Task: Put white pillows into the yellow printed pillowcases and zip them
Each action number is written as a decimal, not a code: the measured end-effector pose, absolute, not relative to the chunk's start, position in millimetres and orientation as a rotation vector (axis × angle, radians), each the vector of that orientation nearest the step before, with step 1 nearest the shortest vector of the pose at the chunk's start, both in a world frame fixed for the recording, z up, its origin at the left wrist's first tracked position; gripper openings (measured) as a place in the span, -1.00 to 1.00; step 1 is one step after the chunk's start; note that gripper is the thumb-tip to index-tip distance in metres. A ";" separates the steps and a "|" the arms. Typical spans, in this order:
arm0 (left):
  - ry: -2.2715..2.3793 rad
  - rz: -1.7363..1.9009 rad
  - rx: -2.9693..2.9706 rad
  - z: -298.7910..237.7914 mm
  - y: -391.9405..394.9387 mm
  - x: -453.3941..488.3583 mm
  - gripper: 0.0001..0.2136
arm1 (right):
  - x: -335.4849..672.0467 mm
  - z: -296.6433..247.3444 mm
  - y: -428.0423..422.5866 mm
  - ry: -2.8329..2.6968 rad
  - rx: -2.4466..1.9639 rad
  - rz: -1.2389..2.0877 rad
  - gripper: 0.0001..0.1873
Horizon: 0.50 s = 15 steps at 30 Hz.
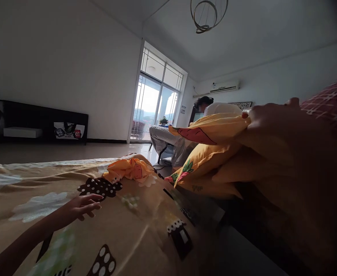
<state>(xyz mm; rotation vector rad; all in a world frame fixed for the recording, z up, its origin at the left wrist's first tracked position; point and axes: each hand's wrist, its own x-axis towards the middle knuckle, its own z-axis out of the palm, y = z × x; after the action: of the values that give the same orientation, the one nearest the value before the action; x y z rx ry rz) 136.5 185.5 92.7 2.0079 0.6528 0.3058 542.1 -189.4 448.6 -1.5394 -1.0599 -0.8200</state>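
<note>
"Close by at the right, what does the right hand (256, 118) have?"

"Its fingers are closed on a yellow carrot-print cloth (201, 132), held up beside the bedsheet (139, 226). Just below bulges a yellow pillow (207, 154) with a green-leafed print; whether the two are one piece, I can't tell."

"And the left hand (84, 206)?"

"Nothing in it. The fingers are loosely parted over the beige bedsheet, near a dark polka-dot motif. I can't tell whether they touch it."

"Past that?"

"An orange printed cloth (126, 171), crumpled toward the far edge of the bedsheet."

"Farther off?"

"On the left, a low black bench (39, 115) by the wall, with a white box (22, 132) and a printed bag (68, 130). Right of that, a draped tabletop (158, 133) with a leafy plant (163, 120), and a dark-haired person (203, 101), partly hidden behind the yellow carrot-print cloth."

"And at the back?"

"A glass sliding door (151, 99), and an air conditioner (224, 87) high on the wall."
</note>
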 end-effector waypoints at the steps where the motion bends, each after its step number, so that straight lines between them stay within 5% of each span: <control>1: 0.653 0.320 2.004 90.8 184.9 135.7 -0.31 | 548.7 452.7 -188.0 -1.058 -1.614 -0.812 -0.38; 9: 0.693 0.341 1.959 83.3 185.7 135.1 -0.38 | 528.7 407.1 -116.9 -1.461 -1.454 -0.989 -0.58; 15: 0.674 0.297 1.984 74.0 186.8 121.0 -0.33 | 509.0 413.5 -70.4 -1.268 -1.750 -1.255 -0.36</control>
<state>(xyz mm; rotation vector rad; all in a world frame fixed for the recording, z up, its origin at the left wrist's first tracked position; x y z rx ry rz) 121.0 186.8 74.0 1.9838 0.6745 0.2972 509.0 -70.4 413.5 -1.7501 -1.2677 -1.2548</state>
